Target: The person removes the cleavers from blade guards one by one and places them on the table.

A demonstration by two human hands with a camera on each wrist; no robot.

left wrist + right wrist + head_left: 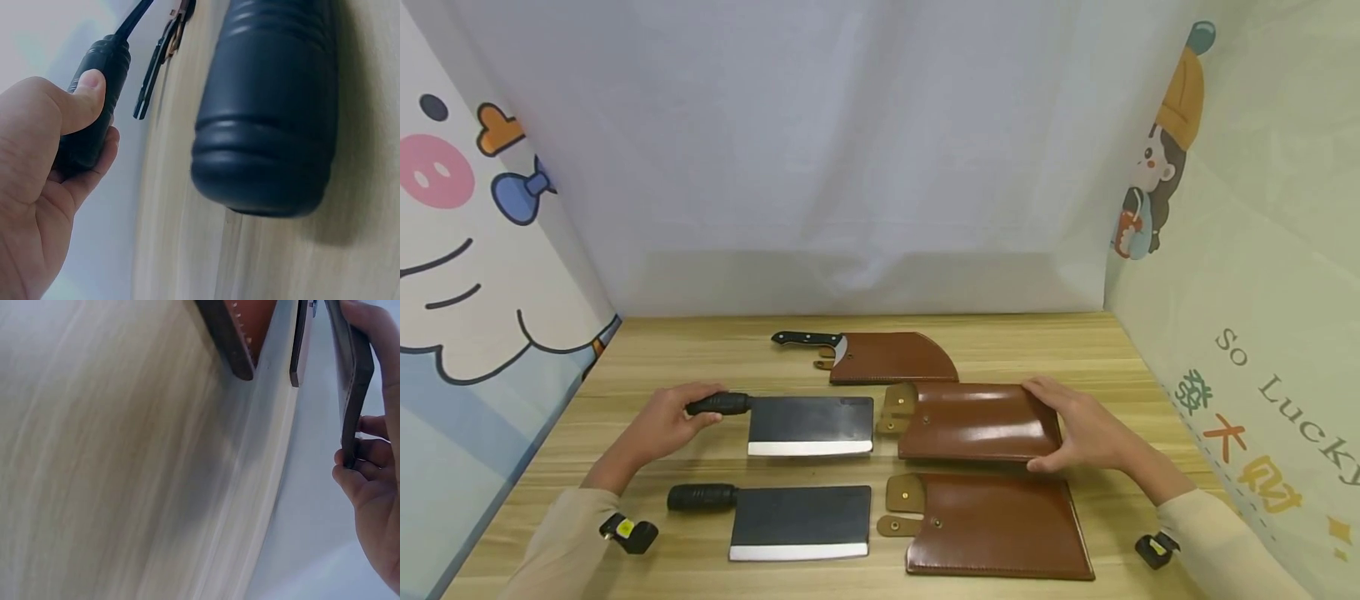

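Note:
My left hand (673, 419) grips the black ribbed handle (94, 106) of a cleaver (811, 421), whose dark blade with a bright edge points right. Around the right end of a brown leather sheath (977, 421), my right hand (1078, 425) spreads thumb and fingers and holds it. The sheath's tan strap end faces the blade tip, with a thin gap between them. In the right wrist view, fingers curl at the edge of the held sheath (355, 381). Nearer the front lie a second cleaver (801, 523) and a second brown sheath (1000, 527), both untouched.
Toward the back of the wooden table (685, 346) lies a third knife, its black riveted handle (805, 338) sticking out of a curved brown sheath (895, 357). A white cloth (850, 167) hangs behind, with printed panels on both sides.

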